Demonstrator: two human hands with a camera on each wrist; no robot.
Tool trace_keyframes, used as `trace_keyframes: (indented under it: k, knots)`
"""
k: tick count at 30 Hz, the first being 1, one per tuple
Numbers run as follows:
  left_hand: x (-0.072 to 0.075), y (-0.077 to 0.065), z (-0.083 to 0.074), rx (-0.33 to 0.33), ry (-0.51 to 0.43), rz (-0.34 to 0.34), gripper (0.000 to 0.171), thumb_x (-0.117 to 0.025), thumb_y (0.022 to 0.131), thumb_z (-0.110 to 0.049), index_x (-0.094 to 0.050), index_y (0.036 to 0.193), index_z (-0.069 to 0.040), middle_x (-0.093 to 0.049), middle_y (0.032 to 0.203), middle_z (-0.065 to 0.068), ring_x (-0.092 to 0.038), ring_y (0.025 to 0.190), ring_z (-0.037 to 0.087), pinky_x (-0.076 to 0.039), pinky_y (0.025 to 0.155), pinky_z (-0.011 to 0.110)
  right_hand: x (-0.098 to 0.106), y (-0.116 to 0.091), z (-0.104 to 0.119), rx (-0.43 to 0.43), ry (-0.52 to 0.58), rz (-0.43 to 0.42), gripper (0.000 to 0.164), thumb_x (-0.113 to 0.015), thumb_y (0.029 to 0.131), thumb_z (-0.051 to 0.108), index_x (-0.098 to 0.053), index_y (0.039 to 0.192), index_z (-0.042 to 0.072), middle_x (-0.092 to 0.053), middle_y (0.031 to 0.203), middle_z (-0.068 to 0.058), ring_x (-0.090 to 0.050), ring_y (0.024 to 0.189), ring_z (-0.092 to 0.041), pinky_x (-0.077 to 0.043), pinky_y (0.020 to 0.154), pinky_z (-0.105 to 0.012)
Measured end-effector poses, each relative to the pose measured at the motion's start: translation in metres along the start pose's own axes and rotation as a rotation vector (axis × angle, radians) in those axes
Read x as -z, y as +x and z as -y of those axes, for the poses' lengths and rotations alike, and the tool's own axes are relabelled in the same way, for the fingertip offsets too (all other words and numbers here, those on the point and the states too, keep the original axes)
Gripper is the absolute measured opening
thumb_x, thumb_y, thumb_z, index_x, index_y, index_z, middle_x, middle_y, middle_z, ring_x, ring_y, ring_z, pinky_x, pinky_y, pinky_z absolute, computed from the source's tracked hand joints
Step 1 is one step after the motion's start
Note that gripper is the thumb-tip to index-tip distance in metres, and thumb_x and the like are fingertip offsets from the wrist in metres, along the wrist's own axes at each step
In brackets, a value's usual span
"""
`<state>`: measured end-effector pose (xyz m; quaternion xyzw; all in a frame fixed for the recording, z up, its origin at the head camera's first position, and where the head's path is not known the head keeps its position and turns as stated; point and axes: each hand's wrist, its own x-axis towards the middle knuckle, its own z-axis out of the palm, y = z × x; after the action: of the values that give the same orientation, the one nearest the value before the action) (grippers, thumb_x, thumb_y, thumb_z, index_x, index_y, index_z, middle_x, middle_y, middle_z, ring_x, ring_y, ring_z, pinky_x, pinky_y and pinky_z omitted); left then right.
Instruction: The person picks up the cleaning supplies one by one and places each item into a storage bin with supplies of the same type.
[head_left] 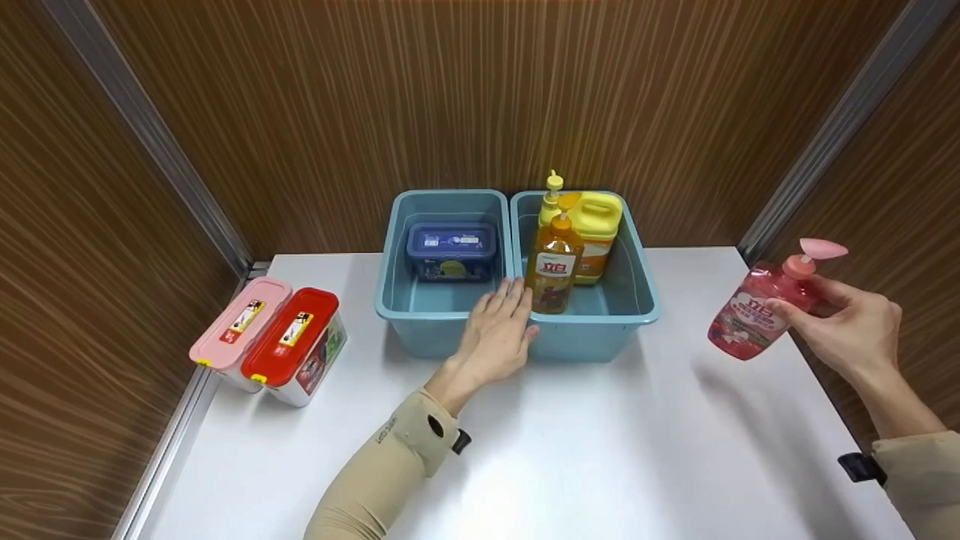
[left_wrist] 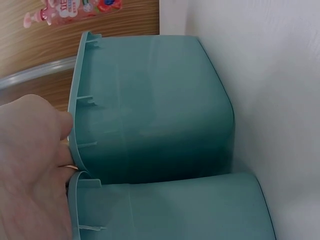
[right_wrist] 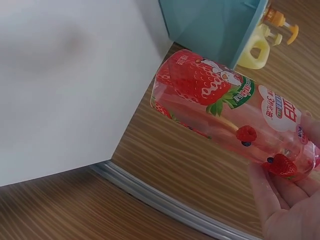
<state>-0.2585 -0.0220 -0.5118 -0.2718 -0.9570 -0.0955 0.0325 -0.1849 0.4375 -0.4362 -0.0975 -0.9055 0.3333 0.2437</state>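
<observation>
My right hand (head_left: 859, 326) grips a pink pump bottle (head_left: 757, 311) near its top, tilted and held above the right side of the table. Strawberries show on its label in the right wrist view. My left hand (head_left: 496, 330) rests with straight fingers on the front rims where two blue-green bins meet. In the right bin (head_left: 630, 319) stand an orange pump bottle (head_left: 555, 266), a yellow jug (head_left: 600, 225) and a yellow pump bottle (head_left: 553, 187), partly hidden. The left bin (head_left: 420, 315) holds a dark blue lidded box (head_left: 452, 251).
A red-lidded container (head_left: 296, 341) and a pink-lidded container (head_left: 240, 326) stand side by side on the white table (head_left: 577, 450) at the left. Wood-grain panels (head_left: 465, 97) enclose the table at the back and sides.
</observation>
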Motion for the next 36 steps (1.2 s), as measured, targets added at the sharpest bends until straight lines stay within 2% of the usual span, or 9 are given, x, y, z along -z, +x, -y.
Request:
trace_keyframes:
  k: [11, 20, 25, 36]
  knots:
    - [-0.001, 0.0, -0.001, 0.01, 0.009, -0.034, 0.063, -0.039, 0.122, -0.04, -0.038, 0.175, -0.008, -0.03, 0.187, 0.014, -0.029, 0.176, 0.033, -0.03, 0.142, 0.051, 0.008, 0.0, 0.027, 0.036, -0.002, -0.002, 0.059, -0.098, 0.089, 0.025, -0.077, 0.139, 0.001, -0.05, 0.079, 0.063, -0.054, 0.068, 0.032, -0.041, 0.058, -0.006]
    - [-0.002, 0.0, -0.003, 0.003, 0.059, -0.087, 0.06, -0.041, 0.122, -0.04, -0.046, 0.172, -0.008, -0.04, 0.183, 0.013, -0.038, 0.172, 0.032, -0.038, 0.137, 0.051, 0.014, 0.008, 0.057, 0.112, 0.1, -0.003, 0.054, -0.099, 0.085, 0.014, -0.08, 0.132, -0.003, -0.062, 0.082, 0.055, -0.062, 0.067, 0.026, -0.046, 0.058, -0.002]
    - [-0.003, 0.001, -0.002, 0.01, 0.063, -0.083, 0.06, -0.041, 0.121, -0.041, -0.044, 0.173, -0.01, -0.039, 0.184, 0.013, -0.037, 0.172, 0.032, -0.037, 0.138, 0.05, 0.014, 0.013, 0.072, 0.15, 0.138, 0.026, 0.055, -0.099, 0.085, 0.012, -0.079, 0.132, -0.007, -0.065, 0.085, 0.053, -0.065, 0.067, 0.023, -0.048, 0.059, -0.002]
    - [-0.003, 0.001, -0.003, 0.02, 0.045, -0.047, 0.064, -0.04, 0.121, -0.044, -0.039, 0.175, -0.009, -0.032, 0.187, 0.013, -0.031, 0.175, 0.031, -0.032, 0.141, 0.051, 0.008, 0.023, 0.104, 0.182, 0.142, 0.064, 0.048, -0.101, 0.083, 0.013, -0.084, 0.126, -0.002, -0.068, 0.086, 0.051, -0.068, 0.072, 0.021, -0.048, 0.06, -0.006]
